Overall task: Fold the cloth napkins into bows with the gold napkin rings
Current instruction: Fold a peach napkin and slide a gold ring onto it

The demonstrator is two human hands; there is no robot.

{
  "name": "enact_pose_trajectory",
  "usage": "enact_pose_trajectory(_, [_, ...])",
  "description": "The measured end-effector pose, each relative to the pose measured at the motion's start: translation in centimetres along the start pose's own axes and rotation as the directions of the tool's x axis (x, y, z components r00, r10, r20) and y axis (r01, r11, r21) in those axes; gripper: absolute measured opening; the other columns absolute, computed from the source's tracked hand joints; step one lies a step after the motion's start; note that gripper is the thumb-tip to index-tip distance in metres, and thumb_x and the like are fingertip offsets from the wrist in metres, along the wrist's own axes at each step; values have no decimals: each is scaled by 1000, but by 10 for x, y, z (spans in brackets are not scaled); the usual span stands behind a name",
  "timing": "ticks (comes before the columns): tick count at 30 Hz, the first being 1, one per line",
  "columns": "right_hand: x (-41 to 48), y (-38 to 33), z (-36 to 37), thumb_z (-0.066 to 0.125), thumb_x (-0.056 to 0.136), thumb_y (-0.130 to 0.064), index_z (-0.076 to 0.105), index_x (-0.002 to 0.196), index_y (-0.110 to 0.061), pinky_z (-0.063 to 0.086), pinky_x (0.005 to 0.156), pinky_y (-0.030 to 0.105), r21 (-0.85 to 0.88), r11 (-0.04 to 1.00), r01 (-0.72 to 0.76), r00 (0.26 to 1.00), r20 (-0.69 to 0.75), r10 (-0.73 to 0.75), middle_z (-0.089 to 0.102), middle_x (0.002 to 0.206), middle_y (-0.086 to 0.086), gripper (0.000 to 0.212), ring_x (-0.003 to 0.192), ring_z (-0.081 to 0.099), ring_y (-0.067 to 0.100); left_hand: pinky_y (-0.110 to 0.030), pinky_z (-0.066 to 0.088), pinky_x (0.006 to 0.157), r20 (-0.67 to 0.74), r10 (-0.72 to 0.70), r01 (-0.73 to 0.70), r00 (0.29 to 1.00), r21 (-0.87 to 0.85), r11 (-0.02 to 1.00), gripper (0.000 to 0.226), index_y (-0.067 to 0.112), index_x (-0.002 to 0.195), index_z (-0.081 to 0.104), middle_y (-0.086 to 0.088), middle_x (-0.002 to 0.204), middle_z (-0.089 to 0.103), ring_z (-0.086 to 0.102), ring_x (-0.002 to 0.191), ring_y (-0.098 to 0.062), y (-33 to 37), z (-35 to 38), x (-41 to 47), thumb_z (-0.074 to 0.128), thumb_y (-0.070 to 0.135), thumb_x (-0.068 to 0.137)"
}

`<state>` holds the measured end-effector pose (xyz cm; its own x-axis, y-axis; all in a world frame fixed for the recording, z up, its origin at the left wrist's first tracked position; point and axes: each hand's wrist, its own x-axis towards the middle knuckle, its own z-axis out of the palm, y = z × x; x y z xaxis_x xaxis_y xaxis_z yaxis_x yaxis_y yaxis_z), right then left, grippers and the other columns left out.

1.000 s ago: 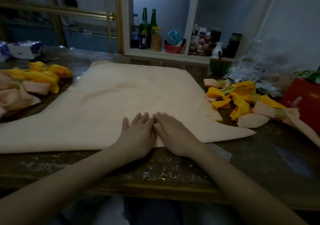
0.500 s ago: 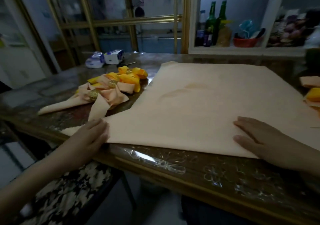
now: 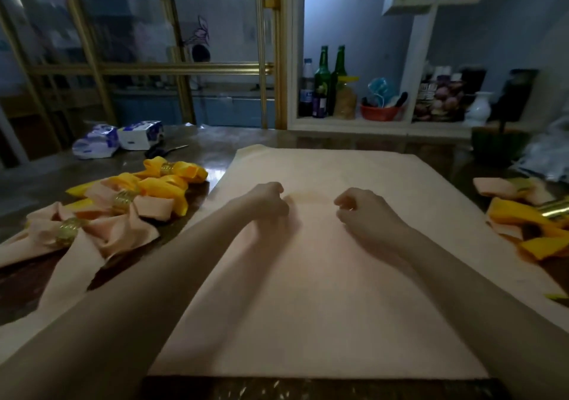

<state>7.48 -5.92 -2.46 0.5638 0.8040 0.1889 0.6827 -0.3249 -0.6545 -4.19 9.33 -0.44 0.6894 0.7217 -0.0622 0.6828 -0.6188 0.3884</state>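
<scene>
A large peach napkin (image 3: 323,292) lies spread flat on the dark table (image 3: 37,184) in front of me. Both my hands rest on its middle, a short gap apart. My left hand (image 3: 268,201) and my right hand (image 3: 363,215) have their fingers curled down, pinching the cloth beside a faint crease between them. To the left lies a pile of finished peach and yellow bows (image 3: 144,205), each cinched by a gold napkin ring (image 3: 123,197). More yellow and peach bows (image 3: 529,224) with a gold ring (image 3: 554,208) lie at the right edge.
Two tissue packs (image 3: 123,136) and scissors (image 3: 163,150) lie at the far left of the table. A green pot (image 3: 495,144) stands at the far right. Behind the table, a shelf holds bottles (image 3: 329,79) and a red bowl (image 3: 380,111).
My hands left the napkin's near edge, where they were spread wide apart, and came together at its middle, with the fingers now curled. The view swung back to centre.
</scene>
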Motion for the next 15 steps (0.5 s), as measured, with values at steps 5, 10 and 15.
enact_pose_trajectory(5, [21, 22, 16, 52, 91, -13, 62, 110, -13, 43, 88, 26, -97, 995, 9, 999, -46, -14, 54, 114, 6, 22, 101, 52, 17, -29, 47, 70, 133, -136, 156, 982, -155, 975, 40, 10, 115, 52, -14, 102, 51, 52, 80, -23, 2, -4, 37, 70, 19, 80])
enact_pose_trajectory(10, [24, 24, 20, 52, 90, -16, 63, 108, -14, 42, 95, 34, -147, 988, 42, 997, -61, -52, 49, 112, 6, 20, 105, 51, 20, -26, 48, 76, 142, -77, 106, 987, -209, 972, 24, 18, 106, 58, -5, 97, 56, 54, 84, -19, 2, -3, 39, 65, 11, 84])
enact_pose_trajectory(15, [27, 25, 19, 53, 89, -11, 63, 109, -12, 41, 88, 25, -68, 997, 27, 995, -96, -33, 53, 115, 7, 22, 103, 53, 19, -9, 46, 49, -5, 72, -69, 997, -342, 937, 24, 11, 84, 64, 1, 76, 57, 53, 66, -9, -4, 0, 25, 50, -9, 85])
